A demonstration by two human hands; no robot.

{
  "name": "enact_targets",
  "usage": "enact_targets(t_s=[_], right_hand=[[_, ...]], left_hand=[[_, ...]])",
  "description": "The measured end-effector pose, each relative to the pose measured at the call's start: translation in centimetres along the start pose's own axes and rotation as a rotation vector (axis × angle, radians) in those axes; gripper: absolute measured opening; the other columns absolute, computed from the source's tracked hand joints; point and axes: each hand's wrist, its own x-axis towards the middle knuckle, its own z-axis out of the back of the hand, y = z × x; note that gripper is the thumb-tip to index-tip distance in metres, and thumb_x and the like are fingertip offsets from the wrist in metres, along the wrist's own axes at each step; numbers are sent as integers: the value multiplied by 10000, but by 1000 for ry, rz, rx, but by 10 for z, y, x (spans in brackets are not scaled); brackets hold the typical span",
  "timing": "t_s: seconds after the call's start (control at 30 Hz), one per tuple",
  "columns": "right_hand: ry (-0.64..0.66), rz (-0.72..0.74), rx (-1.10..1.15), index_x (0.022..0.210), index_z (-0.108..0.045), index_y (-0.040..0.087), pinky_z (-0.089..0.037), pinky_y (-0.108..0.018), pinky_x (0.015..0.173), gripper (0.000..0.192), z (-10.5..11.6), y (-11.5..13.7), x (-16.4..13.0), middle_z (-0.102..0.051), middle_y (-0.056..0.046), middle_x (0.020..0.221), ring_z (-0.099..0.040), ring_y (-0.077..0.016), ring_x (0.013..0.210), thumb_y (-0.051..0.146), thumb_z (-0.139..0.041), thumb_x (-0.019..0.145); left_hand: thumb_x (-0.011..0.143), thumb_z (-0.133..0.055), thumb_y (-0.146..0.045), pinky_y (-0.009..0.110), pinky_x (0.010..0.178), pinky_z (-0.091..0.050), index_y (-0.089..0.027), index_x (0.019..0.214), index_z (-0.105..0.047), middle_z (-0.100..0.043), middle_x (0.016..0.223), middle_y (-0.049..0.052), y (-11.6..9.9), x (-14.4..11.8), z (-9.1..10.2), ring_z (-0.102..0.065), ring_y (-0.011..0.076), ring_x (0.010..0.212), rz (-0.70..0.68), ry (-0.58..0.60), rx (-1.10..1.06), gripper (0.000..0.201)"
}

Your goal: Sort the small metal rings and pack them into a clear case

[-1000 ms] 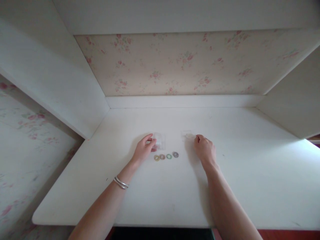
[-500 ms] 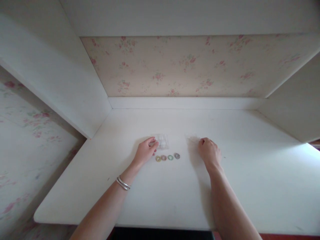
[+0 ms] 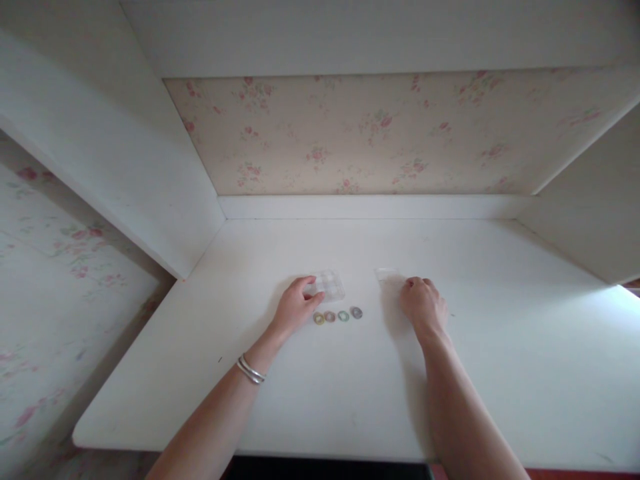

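Note:
My left hand (image 3: 294, 308) rests on the white desk (image 3: 350, 373) with its thumb and fingers on the near left corner of a small clear compartment box (image 3: 330, 285). Just in front of the box lies a row of several small coloured rings (image 3: 337, 315): yellow, brownish, green and grey. My right hand (image 3: 424, 303) lies loosely curled on the desk to the right, holding nothing. A small clear lid (image 3: 387, 273) lies just beyond and left of its fingertips, apart from them. A silver bangle sits on my left wrist.
The desk sits in an alcove with white side panels (image 3: 125, 167) and a floral papered back wall (image 3: 375, 133). A shelf (image 3: 350, 33) overhangs above. The desk's front edge (image 3: 250, 448) runs close to me.
The clear box in my left hand now lies flat on the desk and sits slightly further right. My right hand has drawn back from the clear lid, which lies free.

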Motion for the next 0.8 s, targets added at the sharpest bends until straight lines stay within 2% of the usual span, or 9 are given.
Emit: enact_targets(t_s=[0.13,0.33,0.43,0.57,0.67,0.8], right_hand=[[-40,39,27,1186,-581,174,-395,-356,704,427,-1,-2,-1,-567,-159,1149,-598,-243,819,249,-298,875],[-180,52,75,1172,-584,179,-357,-353,752,385,6,11,-7,-566,-139,1139,-586,-222,841,264,-340,887],[-226,198,155,1100,-620,191,-338,-331,770,346,4,25,-16,-613,-95,1045,-581,-189,821,287,-353,901],[-220,405,321,986,-655,219,-331,-301,766,299,-7,41,-28,-647,-37,880,-576,-159,770,298,-380,898],[-199,467,415,946,-664,218,-341,-284,743,290,-13,46,-33,-645,-25,812,-562,-145,706,314,-395,890],[-179,452,476,927,-667,218,-359,-272,703,293,-14,47,-34,-640,-23,801,-537,-133,634,330,-400,881]], left_hand=[[771,-636,-374,267,739,-510,-197,1156,-573,-614,1172,78,-2,-1,1,-640,146,770,-32,-3,47,428],[776,-634,-376,277,769,-499,-206,1154,-576,-616,1161,69,-4,-1,0,-635,142,759,-30,5,72,418],[794,-615,-375,272,749,-504,-199,1156,-573,-604,1165,75,-4,-1,-1,-627,133,749,-60,15,50,405],[853,-519,-408,233,596,-495,-173,1076,-601,-582,1121,85,-6,-4,8,-595,100,653,-93,35,-21,334],[873,-491,-392,221,632,-475,-176,926,-653,-601,971,53,-13,-14,21,-576,104,689,-206,106,60,275],[861,-519,-352,218,660,-455,-209,869,-678,-601,890,25,-23,-32,36,-547,101,675,-320,293,242,214]])
